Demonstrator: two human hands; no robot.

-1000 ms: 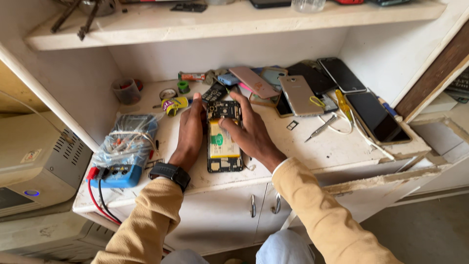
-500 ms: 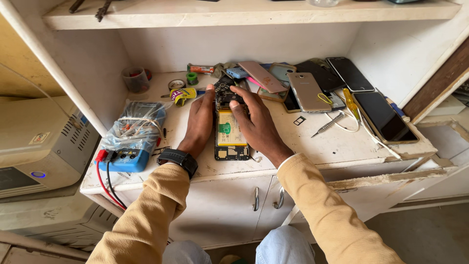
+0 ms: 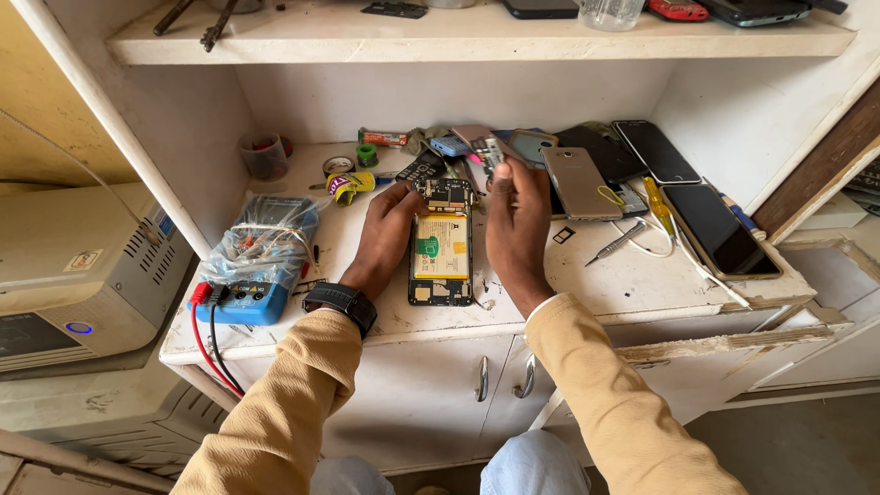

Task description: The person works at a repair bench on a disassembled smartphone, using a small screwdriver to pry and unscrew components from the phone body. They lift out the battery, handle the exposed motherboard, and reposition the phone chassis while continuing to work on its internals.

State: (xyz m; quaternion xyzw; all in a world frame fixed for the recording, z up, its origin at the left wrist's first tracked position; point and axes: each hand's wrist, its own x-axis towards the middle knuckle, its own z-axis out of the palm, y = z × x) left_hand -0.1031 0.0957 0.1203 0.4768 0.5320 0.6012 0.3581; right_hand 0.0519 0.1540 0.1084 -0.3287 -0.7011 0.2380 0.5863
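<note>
An opened phone with a yellow battery and bare circuit board lies face down on the white worktop. My left hand rests on the phone's left edge, fingertips at its top corner by the board. My right hand is lifted just right of the phone and pinches a small flat part between thumb and fingers. A black watch sits on my left wrist.
A blue multimeter wrapped in plastic with red and black leads sits at the left. Several phones and back covers lie at the back right, with a screwdriver, tweezers and tape rolls. A shelf hangs above; a grey appliance stands left.
My right hand has come up off the top of the phone and now holds a small part in the air. The left hand stays on the phone's left edge.
</note>
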